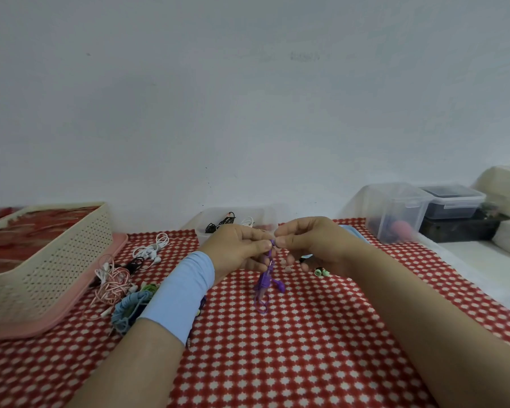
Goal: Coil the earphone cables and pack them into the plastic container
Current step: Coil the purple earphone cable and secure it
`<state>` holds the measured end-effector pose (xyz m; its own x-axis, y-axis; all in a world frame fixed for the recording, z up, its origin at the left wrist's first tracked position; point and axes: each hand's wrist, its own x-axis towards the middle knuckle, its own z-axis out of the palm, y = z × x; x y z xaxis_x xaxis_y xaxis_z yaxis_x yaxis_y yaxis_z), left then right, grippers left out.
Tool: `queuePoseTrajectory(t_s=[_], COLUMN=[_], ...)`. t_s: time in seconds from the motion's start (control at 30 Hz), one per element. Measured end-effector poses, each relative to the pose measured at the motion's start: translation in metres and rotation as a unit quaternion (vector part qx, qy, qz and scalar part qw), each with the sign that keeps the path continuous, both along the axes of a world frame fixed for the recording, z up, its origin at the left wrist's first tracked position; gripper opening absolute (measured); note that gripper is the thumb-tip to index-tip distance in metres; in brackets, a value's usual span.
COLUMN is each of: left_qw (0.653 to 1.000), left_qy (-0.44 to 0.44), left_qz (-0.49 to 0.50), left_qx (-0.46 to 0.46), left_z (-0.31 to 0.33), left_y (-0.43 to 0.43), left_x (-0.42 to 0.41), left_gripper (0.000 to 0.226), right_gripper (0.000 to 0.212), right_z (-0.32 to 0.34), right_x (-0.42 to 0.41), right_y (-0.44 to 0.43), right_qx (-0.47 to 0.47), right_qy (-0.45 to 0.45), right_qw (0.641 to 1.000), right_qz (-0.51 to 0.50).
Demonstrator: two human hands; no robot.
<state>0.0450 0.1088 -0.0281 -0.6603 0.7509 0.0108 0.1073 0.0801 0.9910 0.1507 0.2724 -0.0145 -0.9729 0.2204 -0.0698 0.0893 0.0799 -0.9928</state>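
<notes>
A purple earphone cable [266, 279], wound into a tight ribbed bundle with loose loops at its foot, hangs from both hands above a red-and-white patterned cloth [277, 348]. The left hand [236, 248] and right hand [312, 242] meet fingertip to fingertip, each pinching the cable's top end; the remaining fingers curl loosely. The bundle dangles straight below the pinch. Just behind the fingers stands the clear plastic container [200, 234], holding black and white earphones.

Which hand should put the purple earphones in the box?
Probably the left hand: both pinch the purple earphones, but it sits directly before the clear container, the right hand further aside.
</notes>
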Motion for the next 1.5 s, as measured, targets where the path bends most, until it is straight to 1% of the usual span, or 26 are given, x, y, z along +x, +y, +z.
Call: queuePoseTrajectory(t_s=[0.1, 0.23, 0.37, 0.5, 0.6, 0.67, 0.8, 0.9, 1.03, 1.2, 1.33, 1.5], left_qw=[1.000, 0.999, 0.996, 0.994, 0.990, 0.988, 0.984, 0.982, 0.983, 0.980, 0.974, 0.981], left_qy=[-0.012, -0.038, -0.085, -0.109, -0.134, -0.149, -0.172, -0.182, -0.178, -0.192, -0.218, -0.190], left_qz=[0.005, -0.001, -0.010, -0.012, 0.000, 0.001, -0.012, -0.018, -0.014, -0.010, -0.009, -0.017], left_qx=[-0.012, -0.004, 0.017, 0.023, 0.032, 0.039, 0.045, 0.047, 0.034, 0.047, 0.054, 0.032], left_z=[-0.001, -0.001, 0.001, 0.002, 0.004, 0.005, 0.005, 0.005, 0.006, 0.007, 0.006, 0.004], left_y=[0.000, -0.001, -0.001, -0.002, -0.002, -0.001, 0.000, 0.000, -0.001, 0.000, 0.000, 0.000], left_x=[-0.001, -0.002, 0.000, 0.000, 0.000, 0.002, 0.003, 0.003, 0.005, 0.007, 0.006, 0.005], left_gripper=[0.011, 0.011, 0.012, 0.012, 0.013, 0.014, 0.016, 0.015, 0.016, 0.019, 0.018, 0.015], right_gripper=[0.009, 0.009, 0.010, 0.012, 0.022, 0.026, 0.021, 0.017, 0.023, 0.026, 0.020, 0.016], right_z=[0.000, 0.003, 0.003, 0.002, 0.000, -0.001, -0.003, -0.003, -0.002, -0.005, -0.006, -0.006], right_x=[0.001, 0.003, 0.000, -0.004, -0.005, -0.004, -0.005, -0.006, -0.005, -0.006, -0.007, -0.008], right_y=[-0.002, 0.001, 0.002, -0.001, -0.007, -0.007, -0.006, -0.007, -0.005, -0.006, -0.006, -0.003], right_qx=[0.051, 0.134, 0.232, 0.293, 0.329, 0.337, 0.334, 0.341, 0.336, 0.323, 0.369, 0.382], right_qy=[0.021, 0.052, 0.095, 0.136, 0.165, 0.174, 0.180, 0.186, 0.176, 0.191, 0.192, 0.177], right_qw=[0.998, 0.990, 0.968, 0.945, 0.928, 0.923, 0.922, 0.919, 0.923, 0.924, 0.907, 0.905], right_qz=[-0.006, 0.000, -0.030, -0.042, -0.057, -0.069, -0.082, -0.071, -0.058, -0.067, -0.066, -0.057])
